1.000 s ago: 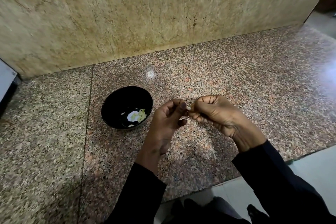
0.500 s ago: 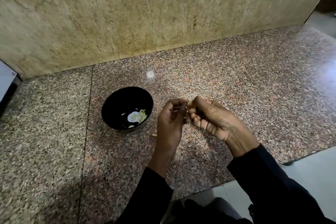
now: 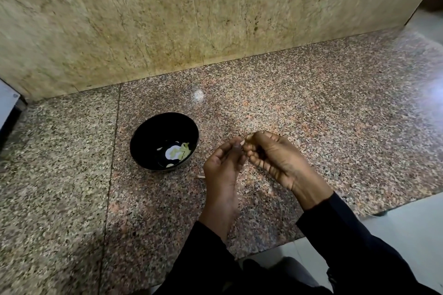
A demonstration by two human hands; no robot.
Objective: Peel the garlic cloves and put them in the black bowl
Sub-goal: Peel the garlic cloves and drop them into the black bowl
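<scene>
The black bowl (image 3: 146, 134) sits on the granite counter, left of my hands, with a few pale peeled garlic pieces (image 3: 178, 152) in its bottom. My right hand (image 3: 273, 158) is curled around a garlic clove (image 3: 249, 137), of which only a small pale tip shows at the fingertips. My left hand (image 3: 224, 163) meets it from the left, thumb and fingertips pinching at that same clove. Both hands hover just above the counter, right of the bowl. Most of the clove is hidden inside the fingers.
A thin sliver of garlic skin (image 3: 201, 176) lies on the granite counter (image 3: 335, 115) between bowl and left hand. A tiled wall (image 3: 119, 19) rises behind. The counter's front edge (image 3: 275, 244) runs close under my wrists. A white object (image 3: 7, 100) sits at far left.
The hands turned slightly while staying together over the clove, the left wrist swinging in beneath them. A sliver of skin now lies on the counter by the bowl.
</scene>
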